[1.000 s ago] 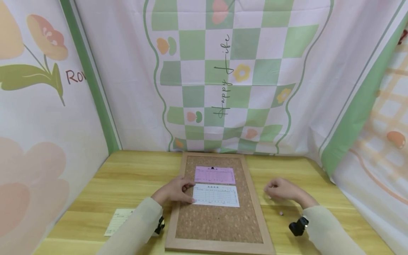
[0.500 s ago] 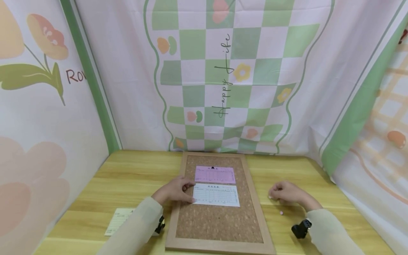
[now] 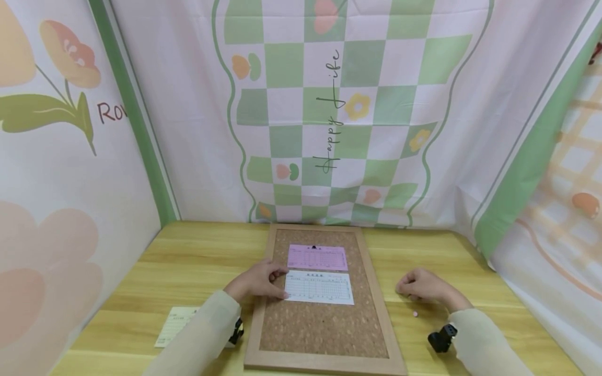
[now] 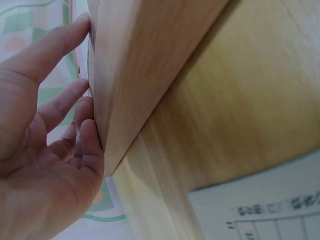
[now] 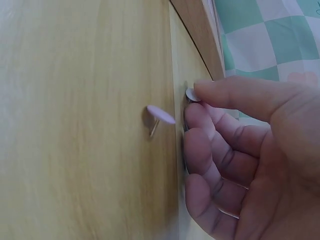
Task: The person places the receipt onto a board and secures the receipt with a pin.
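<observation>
My left hand [image 3: 257, 280] reaches over the left frame of a corkboard [image 3: 324, 337]. Its thumb and forefinger touch the left corners of a white printed form [image 3: 320, 288] lying on the cork. Above that form is a pink printed form [image 3: 316, 258], with a small black pin-like thing [image 3: 314, 247] at its top edge. Right of the board, my right hand [image 3: 425, 286] is low over the table. In the right wrist view its thumb and forefinger pinch a pale-headed thumbtack [image 5: 191, 95]. A pink-headed thumbtack [image 5: 161, 115] lies tilted on the table beside the curled fingers.
A pale yellow printed form [image 3: 175, 324] lies on the wooden table [image 3: 207, 250] left of the board, partly hidden under my left sleeve. The board's far end reaches the patterned curtain [image 3: 329, 130] behind the table.
My right hand has shifted slightly right and nearer along the table, staying low. The left hand and the forms have stayed in place.
</observation>
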### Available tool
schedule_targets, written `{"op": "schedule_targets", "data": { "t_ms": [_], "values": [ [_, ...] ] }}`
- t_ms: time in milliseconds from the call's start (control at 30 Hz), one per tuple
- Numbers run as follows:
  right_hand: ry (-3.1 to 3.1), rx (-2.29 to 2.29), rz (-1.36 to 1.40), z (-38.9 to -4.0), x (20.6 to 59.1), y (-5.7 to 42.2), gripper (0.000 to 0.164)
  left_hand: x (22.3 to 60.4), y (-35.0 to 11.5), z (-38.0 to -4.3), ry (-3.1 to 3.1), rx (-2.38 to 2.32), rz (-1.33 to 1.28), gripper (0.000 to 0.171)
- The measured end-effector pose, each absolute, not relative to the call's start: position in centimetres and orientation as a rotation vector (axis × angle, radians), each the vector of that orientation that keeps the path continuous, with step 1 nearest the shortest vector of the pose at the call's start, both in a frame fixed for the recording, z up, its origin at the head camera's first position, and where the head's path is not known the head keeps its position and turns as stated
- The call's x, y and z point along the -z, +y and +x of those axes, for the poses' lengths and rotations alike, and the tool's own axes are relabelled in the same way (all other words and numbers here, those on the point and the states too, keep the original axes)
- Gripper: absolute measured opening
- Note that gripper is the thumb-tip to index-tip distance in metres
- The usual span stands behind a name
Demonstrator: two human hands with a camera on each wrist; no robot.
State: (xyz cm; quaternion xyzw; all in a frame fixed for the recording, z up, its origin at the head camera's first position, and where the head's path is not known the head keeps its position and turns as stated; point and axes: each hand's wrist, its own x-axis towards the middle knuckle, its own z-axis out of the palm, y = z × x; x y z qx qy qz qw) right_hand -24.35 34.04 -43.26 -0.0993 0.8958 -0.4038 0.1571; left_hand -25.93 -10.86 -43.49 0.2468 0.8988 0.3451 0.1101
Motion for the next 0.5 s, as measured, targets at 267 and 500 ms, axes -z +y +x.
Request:
{"op": "schedule_targets", "data": {
  "t_ms": [267,500],
  "values": [
    [2.560,1.151,-0.304,-24.48,43.25,34.00,0.019,43.49,-10.77,-25.93,2.637,-1.017,0.711,0.062],
    [2.574,1.134,-0.287,-24.56,43.07,33.95,0.018,43.53,-10.76,-25.98,2.635,-1.025,0.720,0.062]
  ]
}}
